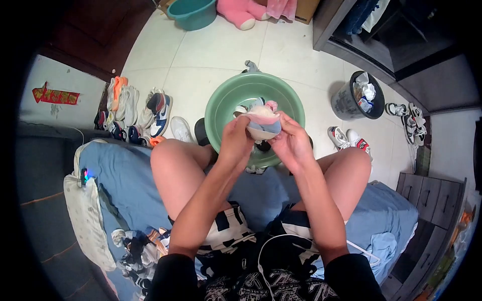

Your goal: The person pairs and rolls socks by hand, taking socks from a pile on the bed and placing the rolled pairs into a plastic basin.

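Between my two hands, above the basin, is a small sock (264, 125) in white, pink and blue, held stretched at its opening. My left hand (240, 134) pinches its left edge, and the fingers of my right hand (292, 142) are closed on its right edge. Below them a green basin (217, 115) stands on the floor between my knees. A few small pieces, one of them a pink bunched piece (271, 105), show inside it; my hands hide part of the inside.
A pile of socks (138, 253) lies on the blue bedsheet (125, 175) at my left. Rows of shoes (131, 108) stand along the left wall. A black trash bin (346, 103) and a pair of sneakers (350, 139) are at the right. A teal tub (193, 15) stands farther off.
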The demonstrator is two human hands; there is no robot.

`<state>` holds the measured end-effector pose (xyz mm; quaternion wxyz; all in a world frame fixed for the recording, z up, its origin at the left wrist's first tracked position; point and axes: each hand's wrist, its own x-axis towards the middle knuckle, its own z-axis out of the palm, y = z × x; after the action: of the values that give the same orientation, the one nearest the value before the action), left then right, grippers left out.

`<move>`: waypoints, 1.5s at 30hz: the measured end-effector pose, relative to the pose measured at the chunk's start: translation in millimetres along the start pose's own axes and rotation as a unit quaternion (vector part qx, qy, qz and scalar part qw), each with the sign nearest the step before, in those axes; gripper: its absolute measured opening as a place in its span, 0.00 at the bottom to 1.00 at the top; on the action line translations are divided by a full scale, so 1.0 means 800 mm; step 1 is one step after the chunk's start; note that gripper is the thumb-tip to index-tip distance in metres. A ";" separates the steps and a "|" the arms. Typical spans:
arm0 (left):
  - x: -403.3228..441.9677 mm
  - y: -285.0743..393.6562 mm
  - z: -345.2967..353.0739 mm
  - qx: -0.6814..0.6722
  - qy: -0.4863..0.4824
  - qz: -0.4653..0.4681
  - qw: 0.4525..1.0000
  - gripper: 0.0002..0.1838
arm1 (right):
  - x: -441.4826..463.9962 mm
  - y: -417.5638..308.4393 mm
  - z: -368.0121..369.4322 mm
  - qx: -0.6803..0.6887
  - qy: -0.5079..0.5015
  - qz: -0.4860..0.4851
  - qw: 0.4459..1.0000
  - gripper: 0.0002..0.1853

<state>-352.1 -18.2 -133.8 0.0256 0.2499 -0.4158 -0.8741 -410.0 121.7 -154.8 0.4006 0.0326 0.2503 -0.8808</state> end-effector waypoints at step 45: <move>0.027 0.034 -0.033 0.015 0.084 0.225 0.971 0.21 | -0.017 -0.049 0.009 -0.407 0.242 -0.211 0.855 0.21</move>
<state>-363.1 -60.3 -136.2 0.2523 0.2230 -0.4707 -0.8155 -428.2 149.7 -128.5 0.1093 0.0252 0.6763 -0.7281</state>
